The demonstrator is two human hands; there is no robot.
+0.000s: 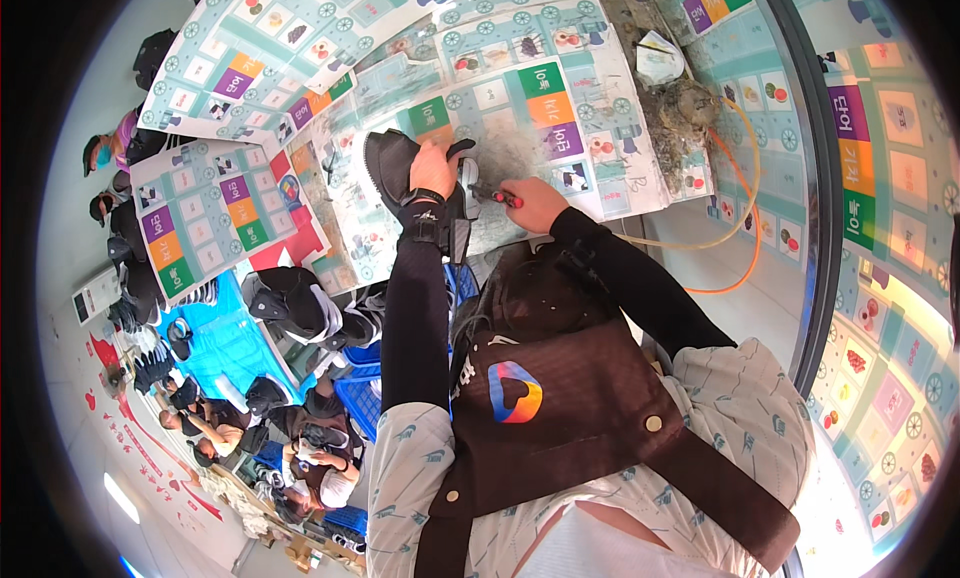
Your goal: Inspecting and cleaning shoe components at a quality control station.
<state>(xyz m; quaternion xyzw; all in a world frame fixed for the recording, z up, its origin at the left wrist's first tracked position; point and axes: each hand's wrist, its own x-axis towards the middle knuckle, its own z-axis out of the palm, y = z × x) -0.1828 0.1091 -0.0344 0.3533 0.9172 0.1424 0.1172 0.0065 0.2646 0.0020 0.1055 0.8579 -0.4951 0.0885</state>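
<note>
My left hand (433, 170) is wrapped round a black boot (391, 160) with a pale sole edge, held tilted over the sheet-covered table (645, 183). A wristband circles my left wrist. Just to the right, my right hand (535, 206) is closed on a small hand tool (488, 192) with a red and dark handle. Its tip points left and meets the boot's grey side part, though the exact contact is too small to make out. My right palm hides part of the handle.
Several black and grey boots (290, 303) stand left of me near blue crates (360, 403). An orange hose (745, 268) and a yellow hose (752, 143) loop off the table's right side. A crumpled white cup-like item (660, 60) lies at the back. Other people sit at the lower left.
</note>
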